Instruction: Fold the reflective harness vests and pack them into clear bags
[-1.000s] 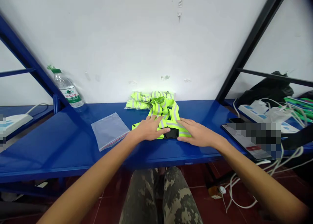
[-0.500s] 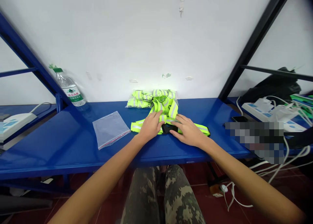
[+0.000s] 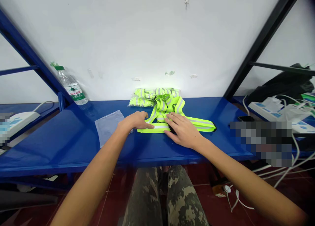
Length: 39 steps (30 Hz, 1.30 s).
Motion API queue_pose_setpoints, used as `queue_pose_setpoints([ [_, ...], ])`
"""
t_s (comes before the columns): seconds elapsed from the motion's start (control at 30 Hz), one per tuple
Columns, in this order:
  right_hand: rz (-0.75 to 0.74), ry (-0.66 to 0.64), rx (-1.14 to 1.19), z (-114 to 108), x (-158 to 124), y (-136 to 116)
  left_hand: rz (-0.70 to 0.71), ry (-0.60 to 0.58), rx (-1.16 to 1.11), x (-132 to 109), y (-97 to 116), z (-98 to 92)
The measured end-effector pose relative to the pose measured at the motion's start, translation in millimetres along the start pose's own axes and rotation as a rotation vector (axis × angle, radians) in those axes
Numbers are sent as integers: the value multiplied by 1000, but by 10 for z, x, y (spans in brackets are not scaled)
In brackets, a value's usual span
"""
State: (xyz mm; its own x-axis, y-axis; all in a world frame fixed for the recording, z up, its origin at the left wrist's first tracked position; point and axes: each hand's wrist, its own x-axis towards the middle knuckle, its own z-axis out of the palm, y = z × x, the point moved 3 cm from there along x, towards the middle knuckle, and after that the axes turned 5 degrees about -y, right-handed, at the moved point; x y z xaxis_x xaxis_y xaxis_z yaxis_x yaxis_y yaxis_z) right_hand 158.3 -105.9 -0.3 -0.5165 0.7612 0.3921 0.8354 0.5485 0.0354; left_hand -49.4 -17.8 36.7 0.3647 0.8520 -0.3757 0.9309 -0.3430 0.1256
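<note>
Left hand [image 3: 135,120], right hand [image 3: 182,130] on 1 reflective vest [image 3: 201,123]

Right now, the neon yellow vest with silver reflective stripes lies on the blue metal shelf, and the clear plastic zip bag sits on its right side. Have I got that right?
Not quite: the clear plastic zip bag sits on the left side of the neon yellow vest with silver reflective stripes, not the right. The vest does lie on the blue metal shelf. The head view shows this.
</note>
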Motion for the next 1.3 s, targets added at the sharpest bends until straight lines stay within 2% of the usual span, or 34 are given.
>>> queue_pose_setpoints([
  [0.07, -93, -90, 50, 125, 51, -5, 70, -20, -30, -45, 29, -19],
  [0.17, -71, -171, 118, 300, 97, 61, 199, -99, -105, -175, 76, -49],
  [0.27, -46, -181, 156, 371, 105, 96, 285, -200, -262, -293, 99, -76],
  [0.37, -38, -175, 163, 365, 94, 97, 302, -182, -442, -326, 112, -109],
  [0.47, -38, -189, 163, 354, 88, 99, 189, 6, -593, -283, 82, -139],
  [0.57, -15, -191, 189, 348, 92, 103, 22, 345, -733, -232, 21, -149],
  [0.63, 18, -170, 215, 336, 98, 91, -13, 526, -800, -198, 33, -120],
  [0.7, 54, -133, 224, 316, 103, 62, -4, 636, -836, -156, 112, -75],
  [0.83, 99, -51, 141, 283, 102, -14, 57, 686, -975, -58, 436, 2],
  [0.93, 87, -87, 82, 298, 100, -36, 111, 695, -1124, -23, 697, 8],
  [1.0, 70, -109, 99, 305, 101, -30, 144, 740, -1129, -43, 822, -10],
  [1.07, 76, -81, 154, 289, 103, -14, 170, 827, -1062, -98, 892, -34],
  [1.17, 162, 41, 246, 242, 101, 17, 170, 962, -919, -197, 906, -51],
  [1.23, 204, 102, 282, 225, 100, 21, 153, 1007, -794, -235, 894, -47],
  [1.3, 165, 90, 300, 236, 111, 5, 174, 1048, -642, -246, 898, -34],
])
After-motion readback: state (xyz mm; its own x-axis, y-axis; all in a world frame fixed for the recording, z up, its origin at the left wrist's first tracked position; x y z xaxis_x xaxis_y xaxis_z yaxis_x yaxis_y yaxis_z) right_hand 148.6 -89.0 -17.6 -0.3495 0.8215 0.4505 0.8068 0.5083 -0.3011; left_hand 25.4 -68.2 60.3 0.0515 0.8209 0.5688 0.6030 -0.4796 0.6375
